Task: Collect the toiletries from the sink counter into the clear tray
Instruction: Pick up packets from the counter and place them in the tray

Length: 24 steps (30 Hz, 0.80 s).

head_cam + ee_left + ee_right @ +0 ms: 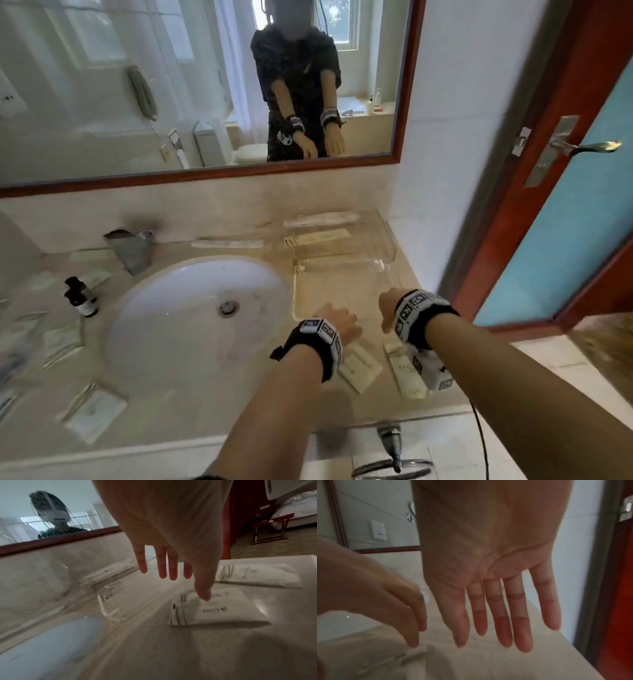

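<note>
Both of the person's hands hang over the near end of the clear tray (346, 260), which sits on the beige sink counter (178, 404) at about three o'clock from the white basin (191, 308), its long side running toward the mirror (191, 85). The left hand (337, 322) is released, fingers straight and slightly spread in the left wrist view, holding nothing; its thumb (203, 591) points down over a flat white sachet (211, 609), and whether it touches the sachet cannot be told. The right hand (388, 308), at three o'clock from the left one and just beside it, is likewise released: the right wrist view shows a flat palm with straight fingers (505, 622) above the counter, grasping nothing. A second white sachet (407, 373) lies on the counter just beside the first, partly under the right wrist band. Inside the tray, toward its twelve o'clock end, a flat labelled packet (320, 237) lies on the floor of the tray, and a long white wrapped item (322, 219) lies at the far end; whether that one is inside the tray or just behind it cannot be told. Another long white wrapped item (227, 244) lies on the counter behind the basin, next to the metal faucet (132, 250). At nine o'clock from the basin stand two small dark bottles (80, 296), and more white sachets (92, 409) are scattered at eight and seven o'clock. A red door with a metal handle (579, 147) stands open at two o'clock.
</note>
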### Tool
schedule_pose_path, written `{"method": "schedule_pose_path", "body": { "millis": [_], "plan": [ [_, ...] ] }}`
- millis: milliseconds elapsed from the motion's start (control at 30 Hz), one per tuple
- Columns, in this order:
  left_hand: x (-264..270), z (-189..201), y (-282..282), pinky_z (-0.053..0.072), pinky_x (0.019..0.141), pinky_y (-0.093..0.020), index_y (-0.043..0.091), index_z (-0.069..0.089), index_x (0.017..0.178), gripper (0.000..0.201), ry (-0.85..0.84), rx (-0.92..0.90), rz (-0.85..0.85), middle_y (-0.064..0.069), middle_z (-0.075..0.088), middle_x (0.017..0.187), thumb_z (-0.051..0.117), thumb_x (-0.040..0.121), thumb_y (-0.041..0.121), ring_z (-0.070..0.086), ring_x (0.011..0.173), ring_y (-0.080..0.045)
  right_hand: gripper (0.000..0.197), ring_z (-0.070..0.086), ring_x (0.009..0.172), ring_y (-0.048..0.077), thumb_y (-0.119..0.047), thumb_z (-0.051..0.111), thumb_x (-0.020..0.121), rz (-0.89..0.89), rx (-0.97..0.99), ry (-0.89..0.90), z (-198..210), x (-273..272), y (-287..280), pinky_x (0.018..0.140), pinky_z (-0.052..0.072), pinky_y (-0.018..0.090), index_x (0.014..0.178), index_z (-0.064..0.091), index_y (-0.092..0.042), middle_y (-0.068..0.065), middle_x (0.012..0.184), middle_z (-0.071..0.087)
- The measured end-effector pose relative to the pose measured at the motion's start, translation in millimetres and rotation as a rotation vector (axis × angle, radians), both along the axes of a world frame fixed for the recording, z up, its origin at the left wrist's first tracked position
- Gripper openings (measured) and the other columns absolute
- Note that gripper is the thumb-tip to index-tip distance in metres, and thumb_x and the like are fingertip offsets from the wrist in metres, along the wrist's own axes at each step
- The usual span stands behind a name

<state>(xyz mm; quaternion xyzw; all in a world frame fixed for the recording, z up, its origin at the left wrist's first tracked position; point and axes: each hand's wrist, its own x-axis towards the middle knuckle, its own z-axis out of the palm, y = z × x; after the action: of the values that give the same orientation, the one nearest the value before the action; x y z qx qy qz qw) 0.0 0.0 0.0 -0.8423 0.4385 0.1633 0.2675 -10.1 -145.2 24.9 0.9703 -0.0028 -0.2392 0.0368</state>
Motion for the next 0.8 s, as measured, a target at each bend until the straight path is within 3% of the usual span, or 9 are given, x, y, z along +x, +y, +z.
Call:
{"method": "schedule_pose_path", "body": {
  "millis": [67,133,233,267,400,500,600,667,800],
  "plan": [
    [-1.5,-9.6,-4.1,0.033,0.108,-0.045,0.017,0.042,0.138,0.043,0.073,-0.017,0.04,-0.011,0.044,0.138,0.05,0.097,0.026,0.04,0.129,-0.029,0.026,0.067,0.102,0.029,-0.027,0.071,0.077,-0.019,-0.02,0.062,1.9,-12.3,-10.4,0.078,0.053,0.032,0.09,0.055,-0.012,0.013,0.114,0.066],
    [-7.0,-15.6,-6.5,0.035,0.107,-0.046,0.016,0.042,0.138,0.042,0.088,-0.023,0.072,-0.012,0.044,0.138,0.049,0.097,0.024,0.041,0.13,-0.031,0.037,0.062,0.112,0.028,-0.02,0.068,0.08,-0.077,-0.049,0.154,1.0,-26.4,-22.1,0.075,0.046,0.03,0.113,0.056,-0.008,0.012,0.123,0.06],
    [-12.1,-15.5,-10.8,0.038,0.103,-0.046,0.013,0.043,0.138,0.043,0.117,-0.014,0.08,-0.013,0.044,0.138,0.051,0.096,0.022,0.043,0.128,-0.031,0.044,0.053,0.125,0.028,-0.016,0.061,0.088,-0.082,-0.047,0.188,-9.3,-28.8,-28.5,0.09,0.046,0.032,0.129,0.05,-0.007,0.011,0.135,0.052],
    [-12.7,-14.0,-12.1,0.037,0.104,-0.046,0.013,0.043,0.138,0.043,0.126,-0.005,0.097,-0.013,0.043,0.139,0.05,0.096,0.021,0.042,0.129,-0.031,0.043,0.052,0.126,0.029,-0.014,0.06,0.089,-0.091,-0.035,0.185,-11.3,-29.2,-25.8,0.095,0.045,0.034,0.13,0.051,-0.007,0.012,0.136,0.052],
    [-13.0,-8.6,-15.2,0.028,0.11,-0.045,0.007,0.036,0.14,0.04,0.154,0.018,0.187,-0.016,0.036,0.146,0.04,0.101,0.017,0.036,0.134,-0.03,0.051,0.057,0.12,0.03,-0.005,0.066,0.08,-0.051,-0.004,0.188,-17.2,-30.1,-20.3,0.089,0.047,0.032,0.128,0.049,-0.003,0.015,0.131,0.055],
    [-29.9,18.6,-10.1,0.028,0.112,-0.037,0.0,0.025,0.146,0.042,0.211,-0.024,0.265,-0.017,0.023,0.156,0.024,0.104,0.006,0.029,0.143,-0.028,0.06,0.055,0.121,0.03,-0.01,0.073,0.076,-0.08,0.069,0.221,-25.2,-27.6,-18.2,0.087,0.046,0.033,0.129,0.044,-0.005,0.014,0.134,0.052],
    [-8.0,-7.3,-4.6,0.042,0.102,-0.034,0.009,0.043,0.139,0.045,0.328,-0.122,0.406,-0.013,0.045,0.146,0.053,0.097,0.019,0.048,0.13,-0.027,0.065,0.057,0.116,0.03,-0.019,0.075,0.073,-0.094,0.126,0.248,-50.4,-10.4,-23.3,0.093,0.049,0.033,0.13,0.045,-0.012,0.008,0.134,0.053],
    [8.4,-10.3,-4.7,0.045,0.098,-0.036,0.012,0.052,0.132,0.044,0.382,-0.239,0.479,-0.012,0.056,0.135,0.061,0.092,0.03,0.056,0.121,-0.028,0.069,0.063,0.102,0.031,-0.021,0.081,0.065,-0.15,0.219,0.211,-63.6,9.2,-29.1,0.087,0.056,0.039,0.127,0.051,-0.015,0.008,0.122,0.062],
    [44.6,12.7,9.5,0.037,0.106,-0.036,0.005,0.044,0.138,0.048,0.355,-0.402,0.589,-0.014,0.047,0.143,0.048,0.099,0.032,0.046,0.131,-0.029,0.055,0.055,0.065,0.016,-0.012,0.078,0.075,-0.254,0.418,0.171,-18.5,40.8,-18.2,0.056,0.046,0.024,0.125,0.056,-0.002,0.001,0.078,0.058]
  ]
}}
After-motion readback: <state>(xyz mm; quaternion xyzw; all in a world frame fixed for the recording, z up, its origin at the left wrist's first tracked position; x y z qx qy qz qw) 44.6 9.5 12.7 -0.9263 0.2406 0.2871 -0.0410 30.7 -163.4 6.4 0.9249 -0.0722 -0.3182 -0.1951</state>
